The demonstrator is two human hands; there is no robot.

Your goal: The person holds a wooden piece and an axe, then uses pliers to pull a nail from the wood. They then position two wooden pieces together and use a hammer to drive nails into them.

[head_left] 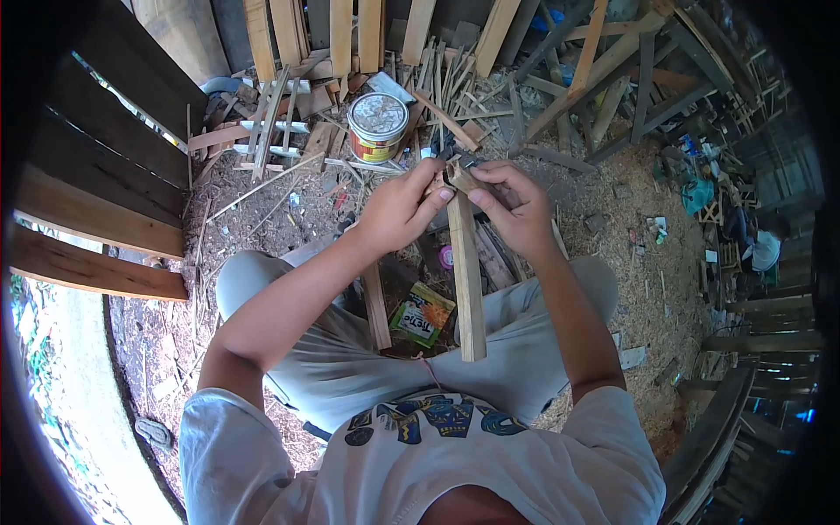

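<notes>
A long squared wooden bar [467, 280] runs from between my hands down toward my lap. At its far end my left hand [407, 203] is closed, thumb and fingers pinched round a small dark tool [449, 179] whose shape is hard to make out. My right hand [514, 203] sits just right of the bar's far end, its fingers curled round a dark metal part [471, 161] that seems to belong to the same tool. Below my hands, a green and yellow packet [423, 315] lies between my legs, left of the bar.
A paint bucket [377, 128] stands beyond my hands among wood scraps and thin sticks. Upright planks [341, 35] line the far side. Stacked beams [595, 79] lean at the far right. Another person [765, 251] sits at the right edge. Shavings cover the ground [630, 227].
</notes>
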